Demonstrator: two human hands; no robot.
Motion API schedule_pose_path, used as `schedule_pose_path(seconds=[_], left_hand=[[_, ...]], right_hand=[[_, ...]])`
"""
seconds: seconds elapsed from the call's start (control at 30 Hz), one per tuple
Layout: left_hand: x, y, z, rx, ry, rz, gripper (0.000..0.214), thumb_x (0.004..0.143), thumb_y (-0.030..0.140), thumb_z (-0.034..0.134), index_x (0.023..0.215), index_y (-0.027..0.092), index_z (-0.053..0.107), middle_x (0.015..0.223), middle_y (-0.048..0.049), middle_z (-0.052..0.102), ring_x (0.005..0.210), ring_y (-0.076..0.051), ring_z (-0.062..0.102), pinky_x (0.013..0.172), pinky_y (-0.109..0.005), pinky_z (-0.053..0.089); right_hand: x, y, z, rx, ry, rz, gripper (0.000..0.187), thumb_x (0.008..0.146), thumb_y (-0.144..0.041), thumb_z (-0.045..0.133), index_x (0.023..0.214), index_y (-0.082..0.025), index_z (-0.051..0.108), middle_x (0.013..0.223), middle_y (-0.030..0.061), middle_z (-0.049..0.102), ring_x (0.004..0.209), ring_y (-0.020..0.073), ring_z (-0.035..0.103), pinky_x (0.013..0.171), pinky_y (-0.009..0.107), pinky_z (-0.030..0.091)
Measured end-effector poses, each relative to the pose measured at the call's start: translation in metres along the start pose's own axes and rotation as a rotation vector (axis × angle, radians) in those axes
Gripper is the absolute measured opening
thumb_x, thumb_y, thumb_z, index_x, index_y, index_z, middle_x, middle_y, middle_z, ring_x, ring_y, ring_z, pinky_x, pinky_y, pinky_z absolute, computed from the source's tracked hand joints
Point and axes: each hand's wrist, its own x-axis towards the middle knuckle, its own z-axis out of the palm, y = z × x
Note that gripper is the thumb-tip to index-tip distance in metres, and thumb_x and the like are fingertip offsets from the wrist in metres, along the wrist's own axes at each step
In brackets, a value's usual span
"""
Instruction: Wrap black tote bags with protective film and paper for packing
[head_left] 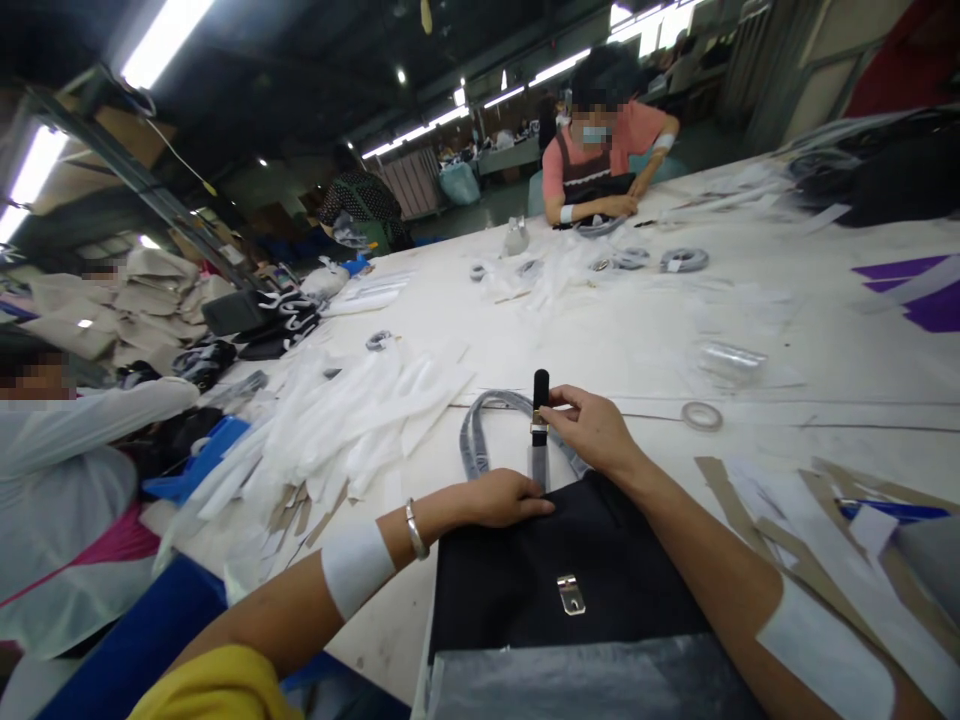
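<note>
A black bag (517,560) lies in front of me, with a metal clasp plate (571,595) on its front and cloudy film over its lower part. My right hand (596,430) pinches a short black strap (540,395) at its gold-coloured buckle (538,427). The strap points up beyond the bag's top edge. My left hand (499,498) grips that edge near the strap's base, its thumb across the black front and some fingers hidden. Behind both hands arches a film-wrapped grey handle (474,425).
White strips (352,420) lie heaped at left on the white table (600,350). A tape roll (702,416) and cardboard strips (757,510) are at right. Across the table sits a masked person (600,150); another person's sleeve (97,430) is at far left.
</note>
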Motion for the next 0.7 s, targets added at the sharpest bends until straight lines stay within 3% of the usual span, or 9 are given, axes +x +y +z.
schedule_pose_path(seconds=[0.1, 0.17, 0.27, 0.37, 0.43, 0.57, 0.7], left_hand=[[0.000, 0.003, 0.012, 0.201, 0.220, 0.006, 0.032, 0.092, 0.044, 0.051, 0.093, 0.017, 0.068, 0.092, -0.0080, 0.070, 0.085, -0.023, 0.065, 0.075, -0.029, 0.047], [-0.001, 0.003, 0.017, 0.228, 0.297, -0.023, 0.028, 0.089, 0.042, 0.057, 0.103, 0.019, 0.064, 0.094, -0.0076, 0.070, 0.087, -0.024, 0.066, 0.075, -0.031, 0.048], [-0.004, 0.002, 0.018, 0.199, 0.298, -0.049, 0.031, 0.086, 0.042, 0.062, 0.108, 0.019, 0.061, 0.092, -0.0057, 0.070, 0.083, -0.024, 0.066, 0.073, -0.030, 0.050], [-0.010, 0.003, 0.017, 0.200, 0.265, -0.029, 0.026, 0.088, 0.036, 0.060, 0.108, 0.019, 0.063, 0.094, -0.0051, 0.070, 0.086, -0.022, 0.066, 0.077, -0.030, 0.051], [-0.016, 0.007, 0.018, 0.262, 0.309, -0.011, 0.022, 0.088, 0.029, 0.059, 0.107, 0.020, 0.065, 0.100, -0.0058, 0.069, 0.095, -0.022, 0.064, 0.085, -0.033, 0.050], [-0.033, 0.017, 0.024, 0.361, 0.464, 0.011, 0.024, 0.089, 0.022, 0.055, 0.112, 0.020, 0.063, 0.115, -0.0080, 0.064, 0.106, -0.023, 0.059, 0.091, -0.036, 0.049], [-0.057, 0.027, 0.030, 0.304, 0.407, -0.069, 0.025, 0.092, 0.028, 0.052, 0.113, 0.020, 0.063, 0.098, -0.0064, 0.070, 0.090, -0.023, 0.065, 0.082, -0.034, 0.051]], right_hand=[[0.001, 0.002, 0.002, 0.056, -0.034, 0.013, 0.012, 0.080, -0.028, 0.061, 0.090, -0.022, 0.065, 0.088, 0.0003, 0.074, 0.079, 0.0185, 0.072, 0.075, 0.028, 0.053], [0.002, 0.002, 0.001, 0.111, -0.050, 0.018, 0.014, 0.079, -0.028, 0.062, 0.091, -0.021, 0.065, 0.086, 0.0016, 0.074, 0.078, 0.0185, 0.072, 0.075, 0.028, 0.053], [0.002, -0.007, -0.002, 0.153, -0.114, -0.007, 0.018, 0.079, -0.031, 0.062, 0.093, -0.020, 0.066, 0.087, 0.0027, 0.074, 0.078, 0.0189, 0.071, 0.075, 0.029, 0.054], [-0.006, -0.029, -0.009, 0.131, -0.271, -0.119, 0.018, 0.081, -0.031, 0.061, 0.092, -0.018, 0.068, 0.088, 0.0020, 0.074, 0.081, 0.0184, 0.070, 0.078, 0.029, 0.053], [-0.016, -0.047, -0.017, 0.042, -0.373, -0.205, 0.016, 0.080, -0.030, 0.061, 0.088, -0.019, 0.070, 0.083, -0.0003, 0.073, 0.078, 0.0175, 0.068, 0.076, 0.028, 0.051], [-0.053, -0.073, -0.034, -0.170, -0.500, -0.257, 0.012, 0.078, -0.026, 0.063, 0.082, -0.023, 0.074, 0.073, -0.0034, 0.072, 0.068, 0.0160, 0.065, 0.066, 0.025, 0.048], [-0.098, -0.071, -0.044, -0.242, -0.575, -0.249, 0.016, 0.082, -0.025, 0.060, 0.084, -0.025, 0.075, 0.072, -0.0031, 0.073, 0.065, 0.0158, 0.065, 0.062, 0.024, 0.046]])
